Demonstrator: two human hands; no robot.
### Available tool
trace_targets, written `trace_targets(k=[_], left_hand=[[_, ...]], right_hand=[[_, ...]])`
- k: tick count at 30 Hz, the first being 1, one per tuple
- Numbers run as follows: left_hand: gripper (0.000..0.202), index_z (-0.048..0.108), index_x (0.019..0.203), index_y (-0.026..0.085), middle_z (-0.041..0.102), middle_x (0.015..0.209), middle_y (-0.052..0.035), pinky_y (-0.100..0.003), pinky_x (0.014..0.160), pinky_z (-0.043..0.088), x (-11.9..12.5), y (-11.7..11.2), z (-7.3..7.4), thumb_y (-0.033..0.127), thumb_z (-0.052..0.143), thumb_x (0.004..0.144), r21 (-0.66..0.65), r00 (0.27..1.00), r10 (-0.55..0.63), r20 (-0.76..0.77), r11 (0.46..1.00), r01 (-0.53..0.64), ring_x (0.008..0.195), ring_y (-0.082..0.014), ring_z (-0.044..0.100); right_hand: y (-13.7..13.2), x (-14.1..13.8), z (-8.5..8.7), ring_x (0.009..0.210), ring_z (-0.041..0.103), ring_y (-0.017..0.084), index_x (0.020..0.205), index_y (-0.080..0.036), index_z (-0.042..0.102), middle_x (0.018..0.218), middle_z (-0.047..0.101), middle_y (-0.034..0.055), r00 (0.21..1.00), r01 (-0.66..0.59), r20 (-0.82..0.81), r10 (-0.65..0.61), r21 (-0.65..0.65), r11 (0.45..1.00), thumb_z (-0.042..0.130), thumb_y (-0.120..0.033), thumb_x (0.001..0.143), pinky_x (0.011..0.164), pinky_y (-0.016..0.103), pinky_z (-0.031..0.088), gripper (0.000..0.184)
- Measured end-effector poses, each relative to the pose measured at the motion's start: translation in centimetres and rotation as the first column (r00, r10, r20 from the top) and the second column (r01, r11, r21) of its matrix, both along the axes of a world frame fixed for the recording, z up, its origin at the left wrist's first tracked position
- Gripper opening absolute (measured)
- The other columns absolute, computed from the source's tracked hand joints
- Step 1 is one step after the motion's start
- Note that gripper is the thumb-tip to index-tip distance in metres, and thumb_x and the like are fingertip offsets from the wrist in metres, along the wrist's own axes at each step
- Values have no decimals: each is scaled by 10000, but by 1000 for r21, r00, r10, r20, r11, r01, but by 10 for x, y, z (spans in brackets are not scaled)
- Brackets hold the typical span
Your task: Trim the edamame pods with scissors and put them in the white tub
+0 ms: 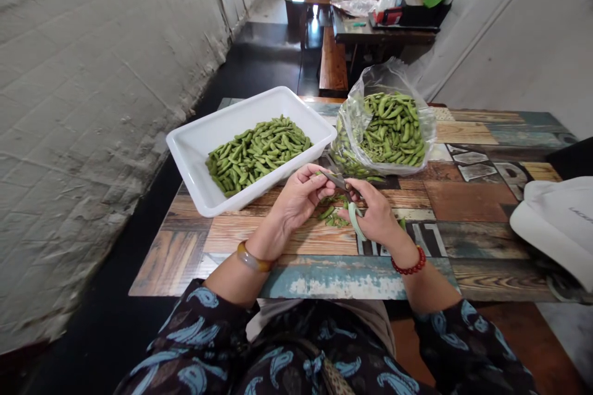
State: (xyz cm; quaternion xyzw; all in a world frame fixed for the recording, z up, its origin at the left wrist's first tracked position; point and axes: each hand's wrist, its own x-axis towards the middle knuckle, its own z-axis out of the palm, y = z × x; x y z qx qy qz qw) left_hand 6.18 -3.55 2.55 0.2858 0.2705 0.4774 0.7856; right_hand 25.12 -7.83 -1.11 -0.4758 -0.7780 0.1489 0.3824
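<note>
My left hand (299, 200) pinches a green edamame pod (320, 174) by its end, fingers closed. My right hand (375, 217) grips a pair of scissors (343, 192) with pale green handles, the blades reaching the pod's tip. Under both hands lies a small heap of cut pod ends (334, 215) on the patterned wooden table (324, 271). A white rectangular tub (194, 154) with many pods stands to the left. A clear plastic bag (365, 83) full of pods sits just beyond my hands.
A white cap (556, 225) lies at the table's right edge. A whitewashed wall (92, 105) runs along the left. Behind the table stand a wooden bench (332, 65) and a second table (380, 28) cluttered with boxes and a green lid.
</note>
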Motion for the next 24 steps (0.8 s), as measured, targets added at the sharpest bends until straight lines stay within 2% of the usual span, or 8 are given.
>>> trace_targets(k=[6, 18, 24], left_hand=[[277, 615, 803, 119, 692, 681, -5, -139, 600, 566, 3, -1, -3, 183, 846, 662, -26, 999, -35, 1, 999, 35, 595, -75, 665], [287, 602, 785, 121, 684, 671, -1, -138, 590, 556, 2, -1, 0, 176, 849, 650, -13, 1000, -11, -4, 1000, 11, 588, -75, 661], [277, 611, 791, 123, 683, 651, -10, -154, 586, 547, 1, -1, 3, 219, 841, 672, 42, 998, 6, -65, 999, -3, 583, -82, 655]], right_hand=[[0, -1, -1, 805, 601, 208, 1290, -210, 516, 1012, 642, 80, 999, 19, -35, -20, -12, 1000, 677, -368, 841, 792, 379, 549, 502], [1, 0, -8, 735, 591, 191, 1271, -205, 534, 924, 639, 61, 999, 1, -45, -1, 1, 1000, 673, -411, 847, 716, 352, 552, 490], [1, 1, -10, 818, 667, 223, 1226, -199, 604, 980, 708, 98, 996, 41, -75, -41, -1, 999, 667, -466, 845, 783, 371, 570, 470]])
